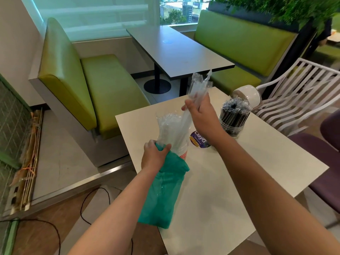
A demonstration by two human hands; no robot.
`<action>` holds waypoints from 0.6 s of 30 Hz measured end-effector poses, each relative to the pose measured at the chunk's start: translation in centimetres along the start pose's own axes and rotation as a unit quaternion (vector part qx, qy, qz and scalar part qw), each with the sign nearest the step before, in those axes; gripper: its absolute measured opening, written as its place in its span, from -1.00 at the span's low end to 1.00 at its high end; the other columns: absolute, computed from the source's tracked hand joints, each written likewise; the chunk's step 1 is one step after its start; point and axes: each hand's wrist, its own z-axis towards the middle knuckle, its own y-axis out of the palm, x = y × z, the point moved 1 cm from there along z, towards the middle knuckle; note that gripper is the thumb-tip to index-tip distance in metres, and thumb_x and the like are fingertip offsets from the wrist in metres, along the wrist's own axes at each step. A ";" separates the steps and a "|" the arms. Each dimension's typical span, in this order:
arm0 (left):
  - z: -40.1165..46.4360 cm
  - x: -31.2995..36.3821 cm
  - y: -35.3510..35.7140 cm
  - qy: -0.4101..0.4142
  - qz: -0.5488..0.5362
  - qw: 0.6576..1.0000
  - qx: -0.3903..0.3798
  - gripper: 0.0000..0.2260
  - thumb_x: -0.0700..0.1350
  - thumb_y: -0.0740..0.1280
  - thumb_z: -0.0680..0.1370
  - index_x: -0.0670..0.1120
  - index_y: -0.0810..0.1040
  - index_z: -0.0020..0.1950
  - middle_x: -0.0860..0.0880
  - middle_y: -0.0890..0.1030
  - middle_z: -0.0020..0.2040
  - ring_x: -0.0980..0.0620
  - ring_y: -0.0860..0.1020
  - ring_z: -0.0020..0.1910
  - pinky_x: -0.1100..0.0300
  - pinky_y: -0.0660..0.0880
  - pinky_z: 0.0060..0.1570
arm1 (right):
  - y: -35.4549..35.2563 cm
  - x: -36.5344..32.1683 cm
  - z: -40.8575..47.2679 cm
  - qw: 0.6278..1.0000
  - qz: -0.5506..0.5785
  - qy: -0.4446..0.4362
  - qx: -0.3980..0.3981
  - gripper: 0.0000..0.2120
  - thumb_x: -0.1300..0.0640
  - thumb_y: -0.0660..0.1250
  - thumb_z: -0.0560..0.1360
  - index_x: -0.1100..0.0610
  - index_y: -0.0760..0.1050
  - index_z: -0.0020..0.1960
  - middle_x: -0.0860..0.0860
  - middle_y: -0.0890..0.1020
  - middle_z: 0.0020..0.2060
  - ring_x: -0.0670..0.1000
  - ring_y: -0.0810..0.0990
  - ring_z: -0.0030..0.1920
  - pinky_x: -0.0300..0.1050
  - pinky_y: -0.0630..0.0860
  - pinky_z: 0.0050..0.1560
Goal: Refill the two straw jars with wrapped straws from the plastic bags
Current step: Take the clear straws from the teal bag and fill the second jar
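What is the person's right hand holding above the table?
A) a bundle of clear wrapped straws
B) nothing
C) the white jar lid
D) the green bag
A: the right hand grips a bundle of clear wrapped straws lifted above the table, while the left hand holds the green bag.

A single wide-angle head-worn view looks forward and steeply down from close above the square white desk [230,172]. Both forearms enter from 6 o'clock. The lime-green padded booth bench [103,85] lies toward 11 o'clock, the white slatted chair [298,92] toward 2 o'clock.
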 end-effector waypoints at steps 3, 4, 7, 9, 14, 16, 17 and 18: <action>0.1 0.4 0.1 -0.006 0.019 1.000 0.002 -0.55 0.13 0.38 0.53 -0.12 0.42 0.26 -0.06 0.35 0.25 0.01 0.43 -0.06 0.10 0.43 -0.04 | -0.2 -0.2 0.4 1.000 -0.004 -0.005 0.006 -0.67 -0.03 0.13 0.65 0.13 0.29 0.33 -0.09 0.58 0.01 -0.09 0.53 0.05 -0.26 0.42 -0.01; 0.1 0.5 0.2 -0.002 0.015 1.000 0.005 -0.56 0.10 0.38 0.53 -0.12 0.42 0.27 -0.05 0.35 0.28 0.03 0.42 -0.05 0.12 0.41 -0.04 | -0.1 -0.1 0.5 1.000 -0.008 -0.006 0.003 -0.65 -0.03 0.14 0.64 0.13 0.29 0.34 -0.06 0.58 0.07 -0.07 0.53 0.09 -0.22 0.42 0.04; 0.3 0.8 0.2 0.019 -0.020 1.000 0.005 -0.56 0.02 0.41 0.53 -0.08 0.41 0.35 0.01 0.37 0.36 0.07 0.44 0.08 0.14 0.40 0.05 | 0.1 0.3 0.4 1.000 -0.018 -0.008 -0.012 -0.61 -0.04 0.18 0.63 0.12 0.29 0.37 -0.01 0.54 0.19 -0.05 0.50 0.15 -0.19 0.39 0.11; 0.4 1.0 0.2 0.022 -0.041 0.999 -0.001 -0.54 -0.03 0.41 0.53 -0.05 0.39 0.40 0.03 0.39 0.37 0.04 0.46 0.20 0.12 0.42 0.12 | 0.2 0.6 0.2 1.000 -0.020 -0.008 -0.021 -0.65 -0.03 0.20 0.62 0.10 0.32 0.34 -0.04 0.52 0.13 -0.08 0.49 0.10 -0.16 0.43 0.12; 0.6 1.0 0.2 0.023 -0.054 0.998 -0.007 -0.50 -0.05 0.42 0.53 -0.02 0.37 0.43 0.06 0.38 0.41 0.02 0.45 0.29 0.05 0.45 0.21 | 0.9 1.3 0.3 1.000 -0.019 0.002 -0.016 -0.66 -0.06 0.21 0.61 0.05 0.34 0.32 -0.12 0.51 0.03 -0.06 0.53 0.04 0.07 0.58 0.10; 0.7 0.9 0.3 0.021 -0.055 0.998 -0.009 -0.50 -0.04 0.42 0.53 -0.01 0.36 0.44 0.06 0.38 0.42 0.01 0.45 0.30 0.04 0.45 0.22 | 1.2 1.6 0.5 0.999 -0.034 0.002 -0.022 -0.63 -0.05 0.23 0.61 0.07 0.34 0.34 -0.07 0.53 0.03 -0.05 0.53 0.01 0.01 0.59 0.05; 0.8 0.8 0.3 0.020 -0.057 0.998 -0.010 -0.50 -0.04 0.42 0.53 -0.01 0.36 0.44 0.06 0.39 0.41 0.01 0.45 0.29 0.04 0.45 0.22 | 1.5 2.0 0.5 0.998 -0.051 0.005 -0.032 -0.62 -0.05 0.23 0.60 0.09 0.35 0.35 -0.02 0.56 0.04 -0.05 0.54 -0.01 -0.08 0.57 0.02; 0.8 0.7 0.3 0.020 -0.058 0.998 -0.011 -0.50 -0.04 0.42 0.53 0.00 0.37 0.43 0.06 0.39 0.40 0.01 0.46 0.29 0.03 0.46 0.22 | 1.7 2.5 0.5 0.996 -0.069 0.012 -0.046 -0.60 -0.05 0.24 0.60 0.10 0.35 0.36 0.03 0.58 0.08 -0.02 0.55 0.00 -0.15 0.53 0.00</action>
